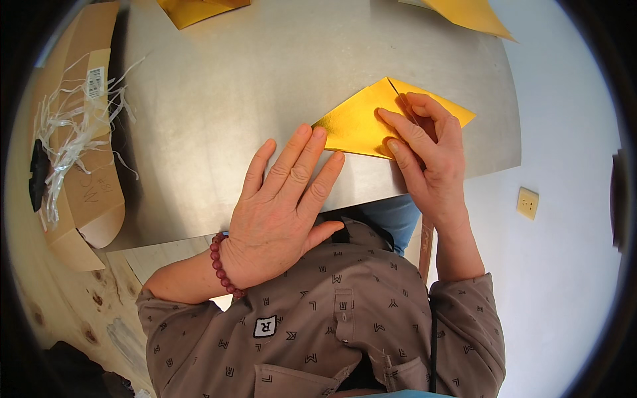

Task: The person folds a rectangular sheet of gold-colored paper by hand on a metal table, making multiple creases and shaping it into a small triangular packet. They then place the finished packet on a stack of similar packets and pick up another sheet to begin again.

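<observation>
A sheet of shiny gold paper [361, 123], folded to a low peaked shape with a seam running down from its top point, lies on the metal table near its front edge. My left hand [279, 192] is stretched flat, fingers spread, with its fingertips at the paper's left corner. Bent over the right half of the paper is my right hand [428, 142], its fingers curled and apart, touching the surface near the seam. Those fingers cover part of the seam, and I cannot tell whether they pinch an edge.
Another folded gold paper [202, 10] lies at the table's far edge, and more gold sheets [471, 14] overhang the far right corner. On the left stands a cardboard box [93, 166] with white plastic strands [63, 142] over it. A wall socket [527, 203] is at right.
</observation>
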`<state>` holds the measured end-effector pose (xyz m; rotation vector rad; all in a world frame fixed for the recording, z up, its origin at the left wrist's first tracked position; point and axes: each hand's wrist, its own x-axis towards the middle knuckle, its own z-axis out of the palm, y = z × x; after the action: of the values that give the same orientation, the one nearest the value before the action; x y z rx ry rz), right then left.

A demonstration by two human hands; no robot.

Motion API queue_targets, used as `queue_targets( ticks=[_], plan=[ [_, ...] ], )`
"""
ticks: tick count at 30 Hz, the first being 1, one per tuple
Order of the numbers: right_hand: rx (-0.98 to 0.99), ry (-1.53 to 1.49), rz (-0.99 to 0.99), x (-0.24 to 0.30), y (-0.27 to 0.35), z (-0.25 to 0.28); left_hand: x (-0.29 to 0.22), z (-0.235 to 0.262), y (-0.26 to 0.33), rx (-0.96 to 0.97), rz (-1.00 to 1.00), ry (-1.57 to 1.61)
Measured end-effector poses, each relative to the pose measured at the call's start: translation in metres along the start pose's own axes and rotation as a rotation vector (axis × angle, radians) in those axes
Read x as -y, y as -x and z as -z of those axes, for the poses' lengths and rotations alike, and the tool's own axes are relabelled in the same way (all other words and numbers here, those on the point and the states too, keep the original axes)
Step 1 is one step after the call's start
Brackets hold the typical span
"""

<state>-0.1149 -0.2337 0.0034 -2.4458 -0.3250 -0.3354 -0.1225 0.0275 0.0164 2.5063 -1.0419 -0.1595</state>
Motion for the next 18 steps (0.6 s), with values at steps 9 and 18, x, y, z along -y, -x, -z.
queue_targets(
  ticks=[9,18],
  plan=[
    [0.014,0.106,0.029,0.0036,0.0004,0.0029,0.0016,0.0,0.0009,-0.04,-0.01,0.014],
    [0.057,0.191,0.125,-0.0022,0.0007,0.0045,0.0034,-0.0083,0.0046,-0.111,-0.011,-0.036]
  ],
)
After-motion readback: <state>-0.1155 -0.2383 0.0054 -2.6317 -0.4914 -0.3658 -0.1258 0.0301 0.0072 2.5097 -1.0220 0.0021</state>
